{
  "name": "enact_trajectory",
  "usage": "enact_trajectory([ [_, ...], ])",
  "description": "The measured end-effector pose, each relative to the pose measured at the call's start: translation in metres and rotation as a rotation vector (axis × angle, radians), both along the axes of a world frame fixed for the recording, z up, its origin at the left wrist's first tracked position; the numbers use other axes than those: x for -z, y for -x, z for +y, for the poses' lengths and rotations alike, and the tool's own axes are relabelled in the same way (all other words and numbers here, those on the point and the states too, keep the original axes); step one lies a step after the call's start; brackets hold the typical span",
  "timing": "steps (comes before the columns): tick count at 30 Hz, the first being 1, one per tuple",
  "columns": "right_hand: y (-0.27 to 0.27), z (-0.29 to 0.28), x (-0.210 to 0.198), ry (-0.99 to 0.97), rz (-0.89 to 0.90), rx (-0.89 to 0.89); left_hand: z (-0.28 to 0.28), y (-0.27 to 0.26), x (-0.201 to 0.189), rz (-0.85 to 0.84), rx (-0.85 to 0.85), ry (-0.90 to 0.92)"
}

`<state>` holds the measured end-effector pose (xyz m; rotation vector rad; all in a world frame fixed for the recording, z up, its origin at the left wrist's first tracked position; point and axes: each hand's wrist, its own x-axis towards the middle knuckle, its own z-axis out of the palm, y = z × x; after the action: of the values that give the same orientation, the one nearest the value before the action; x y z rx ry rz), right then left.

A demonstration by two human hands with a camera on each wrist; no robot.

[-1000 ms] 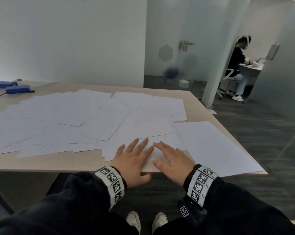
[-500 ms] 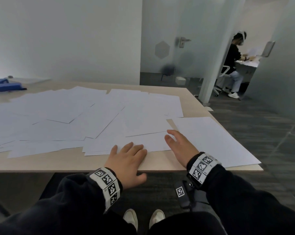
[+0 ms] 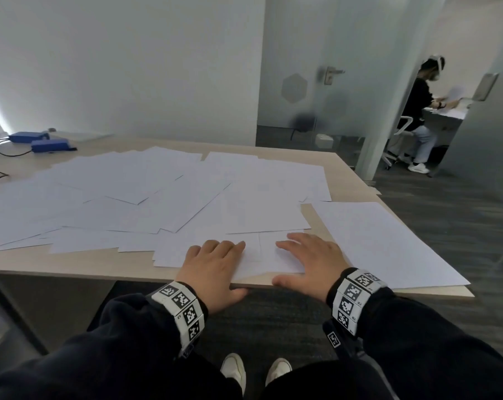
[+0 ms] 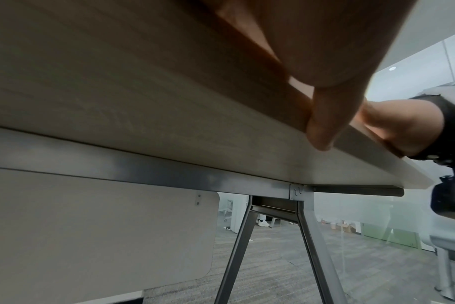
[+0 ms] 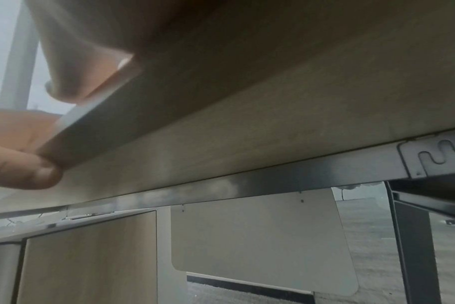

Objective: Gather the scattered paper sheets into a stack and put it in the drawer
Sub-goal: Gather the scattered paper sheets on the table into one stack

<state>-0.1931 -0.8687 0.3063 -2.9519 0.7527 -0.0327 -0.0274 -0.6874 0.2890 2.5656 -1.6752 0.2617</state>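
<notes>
So both hands came back to the near table edge: left hand and right hand press flat, fingers relaxed, on paper sheets dragged toward it. Most sheets remain scattered farther back; gathering's barely started.

Paper sheets cut off at left.
</notes>
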Motion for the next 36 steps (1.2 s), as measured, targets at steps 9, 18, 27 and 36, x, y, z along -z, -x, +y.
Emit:
enact_trajectory([
  [9,0.007,0.001,0.003,-0.022,-0.010,-0.201,0.014,0.005,-0.002,0.037,-0.003,-0.006],
  [18,0.016,0.006,0.009,-0.246,-0.381,-0.081,0.020,-0.007,-0.027,0.093,0.074,-0.108],
  [27,0.014,0.005,0.008,-0.421,-0.423,-0.008,0.023,-0.023,-0.033,0.138,0.027,-0.096],
  [36,0.001,0.009,-0.012,-0.679,-0.538,-0.018,0.030,-0.040,-0.061,0.064,-0.085,0.209],
])
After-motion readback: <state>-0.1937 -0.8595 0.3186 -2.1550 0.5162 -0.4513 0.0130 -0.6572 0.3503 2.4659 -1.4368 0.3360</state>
